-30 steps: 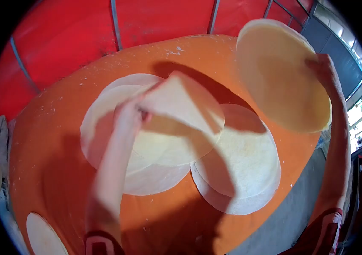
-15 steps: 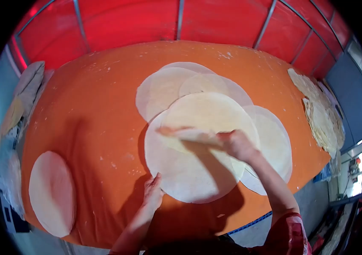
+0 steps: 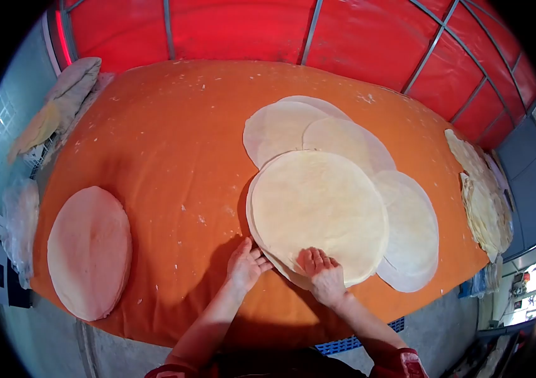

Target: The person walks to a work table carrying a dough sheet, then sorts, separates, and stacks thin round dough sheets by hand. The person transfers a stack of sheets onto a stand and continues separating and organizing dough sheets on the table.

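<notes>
In front of me lies a stack of thin dough rounds (image 3: 321, 208), its top round pale yellow and spread nearly flat. My right hand (image 3: 326, 277) is closed at the near edge of that top round, fingers curled down on the sheet with a small pucker beside them. My left hand (image 3: 246, 264) is at the stack's lower left edge, fingers apart and their tips close to the rim; whether they touch it is hard to see. More thin rounds (image 3: 283, 129) overlap behind the stack, and others (image 3: 412, 233) stick out to its right.
A separate thick pile of rounds (image 3: 90, 252) sits on the orange cloth (image 3: 173, 157) at the left. Crumpled flat sheets (image 3: 482, 195) are piled at the right edge. Folded cloth (image 3: 69, 88) and plastic bags (image 3: 19, 220) are at the left edge; red panels (image 3: 236, 31) rise behind.
My right hand has come from over the stack's middle to its near edge, and the top round now lies spread out. My left hand stays near the edge. The view has turned left.
</notes>
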Action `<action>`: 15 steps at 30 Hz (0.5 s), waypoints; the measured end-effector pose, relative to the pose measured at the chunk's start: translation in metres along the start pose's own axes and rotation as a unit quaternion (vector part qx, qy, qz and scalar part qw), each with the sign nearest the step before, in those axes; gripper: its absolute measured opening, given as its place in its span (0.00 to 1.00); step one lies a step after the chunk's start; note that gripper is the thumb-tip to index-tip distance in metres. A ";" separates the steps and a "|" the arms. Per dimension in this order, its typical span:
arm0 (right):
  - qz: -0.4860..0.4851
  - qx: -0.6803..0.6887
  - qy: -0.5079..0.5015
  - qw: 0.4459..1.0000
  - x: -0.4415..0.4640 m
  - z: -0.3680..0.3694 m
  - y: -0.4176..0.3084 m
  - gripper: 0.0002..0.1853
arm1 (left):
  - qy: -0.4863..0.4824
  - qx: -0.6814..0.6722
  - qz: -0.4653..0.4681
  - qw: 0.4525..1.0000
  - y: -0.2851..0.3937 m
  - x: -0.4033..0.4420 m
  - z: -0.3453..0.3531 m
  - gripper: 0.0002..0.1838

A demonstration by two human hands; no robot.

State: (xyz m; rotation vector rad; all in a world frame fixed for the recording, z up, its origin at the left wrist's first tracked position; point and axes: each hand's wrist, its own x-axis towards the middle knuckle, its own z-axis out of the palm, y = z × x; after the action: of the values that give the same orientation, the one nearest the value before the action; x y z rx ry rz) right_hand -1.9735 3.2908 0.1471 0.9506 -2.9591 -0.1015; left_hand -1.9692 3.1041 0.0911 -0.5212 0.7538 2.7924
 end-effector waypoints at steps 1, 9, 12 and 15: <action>-0.022 -0.034 0.023 0.999 -0.005 0.001 -0.001 0.26 | -0.013 -0.014 0.005 1.000 0.004 0.001 0.000 0.19; -0.027 0.055 0.081 0.995 -0.022 0.014 0.009 0.25 | 0.120 0.192 0.185 0.956 0.028 0.039 0.003 0.16; -0.033 0.075 0.082 0.993 -0.022 0.011 0.008 0.31 | 0.119 0.338 0.263 0.896 0.027 0.050 -0.008 0.18; -0.044 0.110 0.108 0.987 -0.021 0.002 0.009 0.40 | 0.099 0.454 0.318 0.826 0.024 0.060 -0.020 0.16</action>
State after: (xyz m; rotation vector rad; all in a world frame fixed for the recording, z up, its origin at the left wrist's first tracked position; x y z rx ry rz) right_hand -1.9621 3.3104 0.1453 1.0422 -2.7693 0.3110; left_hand -2.0254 3.0798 0.0623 -0.3962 2.4812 2.3911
